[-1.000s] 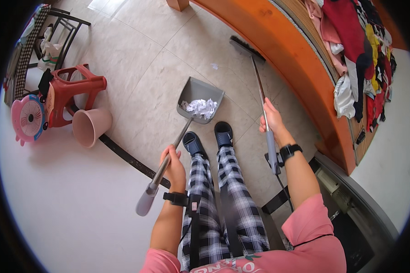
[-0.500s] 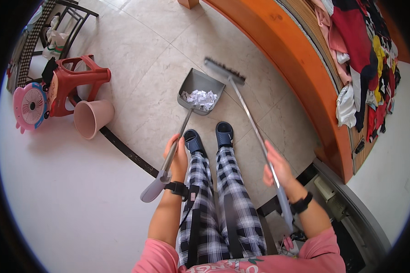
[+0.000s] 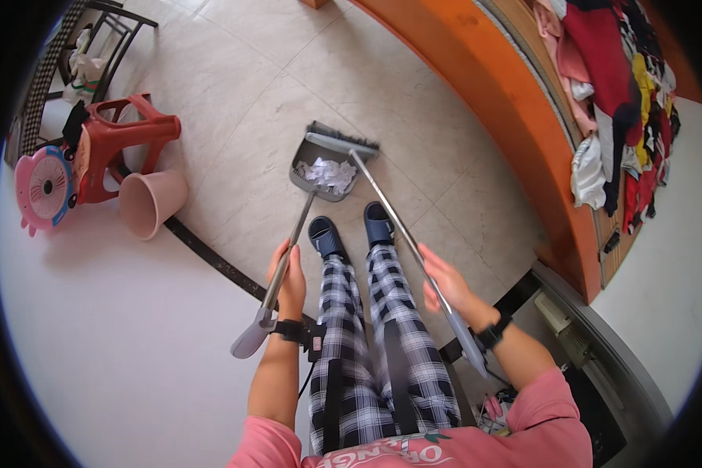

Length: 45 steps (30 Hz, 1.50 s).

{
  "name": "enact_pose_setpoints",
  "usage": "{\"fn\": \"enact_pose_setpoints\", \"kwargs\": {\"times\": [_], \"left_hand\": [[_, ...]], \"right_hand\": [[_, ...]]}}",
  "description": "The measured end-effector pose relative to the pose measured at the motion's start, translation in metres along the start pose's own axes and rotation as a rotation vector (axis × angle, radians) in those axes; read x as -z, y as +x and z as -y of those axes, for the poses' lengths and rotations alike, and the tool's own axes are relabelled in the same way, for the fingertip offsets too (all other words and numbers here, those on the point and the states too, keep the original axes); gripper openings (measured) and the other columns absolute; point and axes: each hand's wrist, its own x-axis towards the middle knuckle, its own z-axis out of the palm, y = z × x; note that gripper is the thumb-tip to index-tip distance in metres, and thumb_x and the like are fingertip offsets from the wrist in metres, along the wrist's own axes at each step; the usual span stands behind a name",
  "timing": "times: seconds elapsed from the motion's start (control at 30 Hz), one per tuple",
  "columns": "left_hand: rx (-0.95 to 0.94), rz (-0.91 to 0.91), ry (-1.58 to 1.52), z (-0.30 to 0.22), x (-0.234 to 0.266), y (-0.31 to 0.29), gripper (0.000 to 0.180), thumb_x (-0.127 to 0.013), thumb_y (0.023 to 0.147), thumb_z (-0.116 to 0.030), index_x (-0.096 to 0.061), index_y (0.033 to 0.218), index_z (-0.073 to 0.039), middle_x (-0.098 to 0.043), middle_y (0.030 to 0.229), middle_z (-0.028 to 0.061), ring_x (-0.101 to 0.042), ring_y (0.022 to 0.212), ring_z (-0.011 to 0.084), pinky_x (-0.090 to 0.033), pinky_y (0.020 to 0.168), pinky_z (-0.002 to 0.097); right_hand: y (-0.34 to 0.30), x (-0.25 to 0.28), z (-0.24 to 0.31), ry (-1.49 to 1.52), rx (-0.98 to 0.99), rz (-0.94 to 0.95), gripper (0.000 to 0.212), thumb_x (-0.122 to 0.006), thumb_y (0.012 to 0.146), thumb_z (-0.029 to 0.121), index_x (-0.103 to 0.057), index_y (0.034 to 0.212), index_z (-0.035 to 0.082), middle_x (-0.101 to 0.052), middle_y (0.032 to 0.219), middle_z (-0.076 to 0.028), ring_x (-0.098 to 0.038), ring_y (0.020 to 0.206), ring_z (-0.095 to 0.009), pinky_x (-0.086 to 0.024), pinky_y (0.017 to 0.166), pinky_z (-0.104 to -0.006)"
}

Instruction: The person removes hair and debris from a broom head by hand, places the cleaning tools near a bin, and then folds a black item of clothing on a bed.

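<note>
My left hand (image 3: 287, 274) is closed round the metal handle of a grey dustpan (image 3: 298, 160). White paper scraps (image 3: 327, 175) lie in a heap inside the pan. With my right hand (image 3: 448, 282) I grip the pole of a broom (image 3: 382, 191), whose grey end slants down past my wrist. The broom's wide head, with dark bristles, lies across the far, open edge of the dustpan and overlaps it. Whether the bristles touch the pan or the floor I cannot tell.
Left of the dustpan are a pink bucket (image 3: 153, 204), a red plastic stool (image 3: 125, 140) and a pink fan (image 3: 45, 187). To the right runs an orange wooden bed edge (image 3: 507, 148) with heaped clothes (image 3: 624, 101). My slippered feet (image 3: 327, 238) stand just behind the pan.
The broom head has moved left and slightly nearer, from beyond the pan's right corner to over its far edge. My right hand has shifted left with the pole.
</note>
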Motion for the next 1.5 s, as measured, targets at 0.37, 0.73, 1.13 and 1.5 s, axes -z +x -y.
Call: {"fn": "enact_pose_setpoints", "kwargs": {"times": [0.37, 0.73, 1.13, 1.5], "left_hand": [[-0.055, 0.119, 0.098, -0.006, 0.018, 0.005, 0.014, -0.06, 0.083, -0.008, -0.062, 0.094, 0.001, -0.065, 0.089, 0.018, -0.063, 0.086, 0.0186, -0.047, 0.078, 0.0272], [-0.021, 0.096, 0.028, 0.012, 0.018, 0.002, 0.015, -0.061, 0.083, -0.008, -0.062, 0.095, 0.001, -0.065, 0.085, 0.0126, -0.061, 0.077, 0.0154, -0.047, 0.071, 0.0261], [-0.036, 0.108, 0.035, 0.017, 0.037, 0.005, 0.017, -0.058, 0.086, -0.011, -0.06, 0.097, 0.002, -0.059, 0.076, 0.0043, -0.054, 0.07, 0.0093, -0.045, 0.065, 0.0218], [0.086, -0.028, -0.129, 0.03, 0.041, 0.011, 0.019, -0.058, 0.086, -0.011, -0.061, 0.099, 0.003, -0.062, 0.081, 0.0067, -0.056, 0.073, 0.0106, -0.045, 0.068, 0.022]], "right_hand": [[0.05, 0.069, 0.046, 0.435, 0.236, -0.369, 0.042, -0.032, 0.095, 0.039, -0.022, 0.136, 0.034, -0.033, 0.043, -0.001, -0.034, 0.03, -0.016, -0.034, 0.031, -0.0309], [-0.055, -0.007, -0.061, 0.674, 0.0, 0.114, 0.041, -0.029, 0.097, 0.033, -0.023, 0.138, 0.036, -0.036, 0.044, -0.003, -0.032, 0.031, -0.015, -0.03, 0.033, -0.0294], [0.051, -0.017, -0.061, 0.627, 0.071, -0.23, 0.023, -0.029, 0.096, 0.041, -0.044, 0.107, 0.026, -0.036, 0.044, -0.001, -0.036, 0.033, -0.015, -0.031, 0.035, -0.0296], [-0.043, -0.05, -0.035, 0.43, 0.102, -0.005, 0.043, -0.028, 0.098, 0.031, -0.019, 0.139, 0.038, -0.034, 0.046, -0.001, -0.033, 0.034, -0.013, -0.033, 0.035, -0.0288]]}}
